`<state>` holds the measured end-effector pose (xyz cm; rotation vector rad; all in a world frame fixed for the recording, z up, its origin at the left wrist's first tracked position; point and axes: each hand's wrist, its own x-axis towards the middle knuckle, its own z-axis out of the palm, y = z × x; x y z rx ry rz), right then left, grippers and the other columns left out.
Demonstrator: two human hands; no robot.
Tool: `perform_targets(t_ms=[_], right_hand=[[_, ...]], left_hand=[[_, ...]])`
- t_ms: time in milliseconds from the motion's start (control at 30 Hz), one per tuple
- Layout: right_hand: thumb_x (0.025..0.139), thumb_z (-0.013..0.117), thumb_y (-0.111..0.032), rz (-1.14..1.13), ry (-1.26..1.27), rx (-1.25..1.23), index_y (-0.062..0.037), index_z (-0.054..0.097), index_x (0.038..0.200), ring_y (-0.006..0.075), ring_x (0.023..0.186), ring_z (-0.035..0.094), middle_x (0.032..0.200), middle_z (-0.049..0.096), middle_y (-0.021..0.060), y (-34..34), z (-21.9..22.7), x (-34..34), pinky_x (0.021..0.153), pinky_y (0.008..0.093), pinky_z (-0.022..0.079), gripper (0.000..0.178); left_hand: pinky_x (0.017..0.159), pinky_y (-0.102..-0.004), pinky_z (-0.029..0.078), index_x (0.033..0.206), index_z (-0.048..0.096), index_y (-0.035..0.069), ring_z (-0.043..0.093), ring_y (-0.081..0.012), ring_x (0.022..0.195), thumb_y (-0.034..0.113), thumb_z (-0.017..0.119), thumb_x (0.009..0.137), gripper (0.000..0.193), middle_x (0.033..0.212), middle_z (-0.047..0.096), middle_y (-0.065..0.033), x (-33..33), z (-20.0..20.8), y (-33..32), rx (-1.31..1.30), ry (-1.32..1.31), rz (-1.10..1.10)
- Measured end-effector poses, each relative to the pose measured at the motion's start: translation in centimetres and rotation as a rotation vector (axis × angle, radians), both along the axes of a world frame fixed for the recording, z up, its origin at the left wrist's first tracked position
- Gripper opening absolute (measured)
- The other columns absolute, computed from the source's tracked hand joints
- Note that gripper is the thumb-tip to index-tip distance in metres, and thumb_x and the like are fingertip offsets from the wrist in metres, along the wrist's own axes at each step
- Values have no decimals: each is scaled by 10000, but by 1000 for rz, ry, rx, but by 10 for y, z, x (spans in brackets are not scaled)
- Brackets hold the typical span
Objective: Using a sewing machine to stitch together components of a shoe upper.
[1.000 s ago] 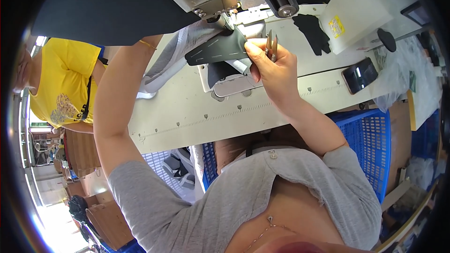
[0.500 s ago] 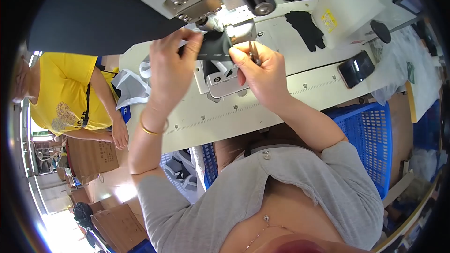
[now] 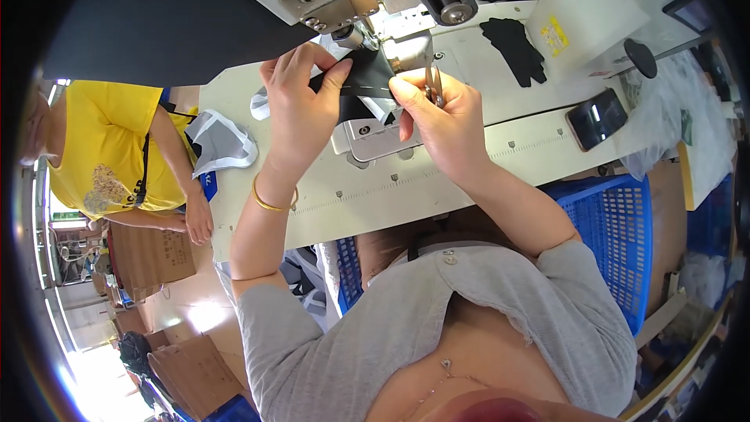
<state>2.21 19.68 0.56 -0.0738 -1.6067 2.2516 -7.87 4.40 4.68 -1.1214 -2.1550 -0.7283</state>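
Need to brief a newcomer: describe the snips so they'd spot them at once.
Find the sewing machine at the top, then the person's right hand below it. The metal snips poke up from that hand; their paired, pointed blades set them apart from the black piece held beside them.

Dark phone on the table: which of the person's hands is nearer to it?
Right. The right hand is at the black piece's right edge, with the phone further right; the left hand is at the piece's left side, farther from the phone.
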Motion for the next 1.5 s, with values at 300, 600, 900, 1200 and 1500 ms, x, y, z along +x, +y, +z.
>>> perform_targets(t_ms=[300,600,900,1200,1500], right_hand=[[921,625,-149,27,-18,-32,3,653,839,59,496,550,598,559,-10,1,6,-2,464,219,425,175],[924,613,-134,-5,1,11,22,645,829,71,483,561,608,571,6,0,12,-9,448,232,431,185],[920,586,-103,54,11,-74,37,669,906,64,566,584,678,610,22,0,7,-1,499,221,465,164],[916,571,-83,56,96,-111,27,612,822,62,577,576,677,571,4,-3,2,-5,515,227,474,151],[952,562,-86,27,80,-124,39,653,911,53,574,582,732,641,26,-7,3,0,520,207,455,159]], left_hand=[[902,-338,361,807,577,35,582,-212,827,119,741,817,184,778,619,-32,2,4,1,-15,-48,51],[897,-364,335,848,633,63,585,-224,766,138,752,806,147,865,660,-21,-10,-3,8,70,127,97],[803,-377,508,978,690,-29,631,-251,908,27,683,653,330,991,635,-96,24,-1,18,-140,450,-191],[735,-356,524,908,695,-29,649,-256,827,-8,694,598,310,903,660,-89,22,-12,25,15,448,-180],[697,-343,533,876,698,-25,653,-251,811,3,693,586,292,885,666,-92,25,-11,27,0,475,-161]])
